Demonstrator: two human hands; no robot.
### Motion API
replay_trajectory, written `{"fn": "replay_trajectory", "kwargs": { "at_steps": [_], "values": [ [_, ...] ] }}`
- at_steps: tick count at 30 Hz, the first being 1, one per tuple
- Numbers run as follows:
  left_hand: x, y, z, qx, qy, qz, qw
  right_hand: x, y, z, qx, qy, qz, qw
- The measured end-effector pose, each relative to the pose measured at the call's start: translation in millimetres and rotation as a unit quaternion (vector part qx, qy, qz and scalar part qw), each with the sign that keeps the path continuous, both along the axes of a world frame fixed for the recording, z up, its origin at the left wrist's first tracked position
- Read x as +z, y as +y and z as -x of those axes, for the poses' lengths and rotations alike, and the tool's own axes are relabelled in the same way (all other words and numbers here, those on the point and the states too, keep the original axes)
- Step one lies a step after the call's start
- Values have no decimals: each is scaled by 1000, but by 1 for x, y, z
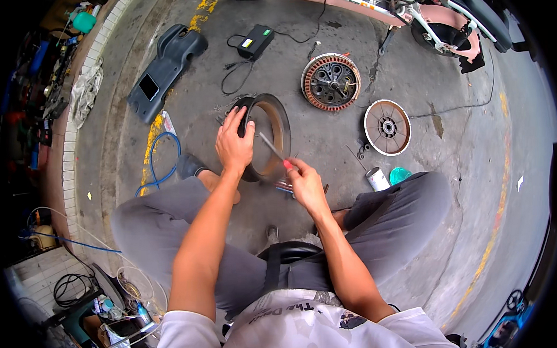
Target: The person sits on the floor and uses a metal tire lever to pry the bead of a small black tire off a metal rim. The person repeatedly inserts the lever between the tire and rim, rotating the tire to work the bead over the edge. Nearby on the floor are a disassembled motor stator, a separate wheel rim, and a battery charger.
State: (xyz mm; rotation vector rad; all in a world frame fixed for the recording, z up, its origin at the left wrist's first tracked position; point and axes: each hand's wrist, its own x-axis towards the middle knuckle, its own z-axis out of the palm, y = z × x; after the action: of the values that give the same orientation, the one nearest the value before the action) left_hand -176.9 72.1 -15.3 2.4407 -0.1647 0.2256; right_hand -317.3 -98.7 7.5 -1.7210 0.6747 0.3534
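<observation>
Concrete floor (328, 145) fills most of the frame, with the person seated low at the bottom center, knees spread. Pink scooter frame (419, 13) lies along the top edge, right of center. Dark grey plastic panel (165, 69) sits in the upper left. Motor core with copper windings (331, 82) lies just above center; round wheel cover (387, 127) is to its right, apart from it. Black charger box (255, 41) with a cable is at upper center.

Wheel ring (274, 134), the piece being worked on, stands on edge at center frame, just in front of the knees. Left hand (235, 145) grips its upper left rim, fingers wrapped over the edge, holding it upright. Right hand (306, 184) is closed around a thin tool with a red handle (279, 155); the metal shaft points up and left into the inside of the ring. Whether the tip touches the inner wall is too small to tell.

Step in hand looks like scraping or picking at the inside of the ring. Next move likely calls for a steady left grip so the ring doesn't roll, and a controlled push of the tip along the inner face.

Small white can (376, 177) and teal lid (399, 174) sit by the right knee.
</observation>
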Motion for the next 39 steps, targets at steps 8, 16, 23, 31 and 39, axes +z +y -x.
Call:
{"fn": "replay_trajectory", "kwargs": {
  "at_steps": [8, 16, 23, 31, 39],
  "values": [
    [15, -23, -4, -17, 32, 20, 999, -84, 22, -50, 65, -22, 178, 982],
    [12, -14, -22, 30, 47, 27, 998, 2, 28, 17, 155, 5, 201, 967],
    [17, -29, -14, 13, 81, 32, 996, -75, 28, -35, 167, -16, 195, 966],
    [18, -29, -29, 15, 61, 44, 997, -72, 27, -34, 148, -47, 264, 952],
    [14, -13, -33, 35, 57, 28, 997, -17, 44, 41, 132, -28, 180, 974]
  ]
}}
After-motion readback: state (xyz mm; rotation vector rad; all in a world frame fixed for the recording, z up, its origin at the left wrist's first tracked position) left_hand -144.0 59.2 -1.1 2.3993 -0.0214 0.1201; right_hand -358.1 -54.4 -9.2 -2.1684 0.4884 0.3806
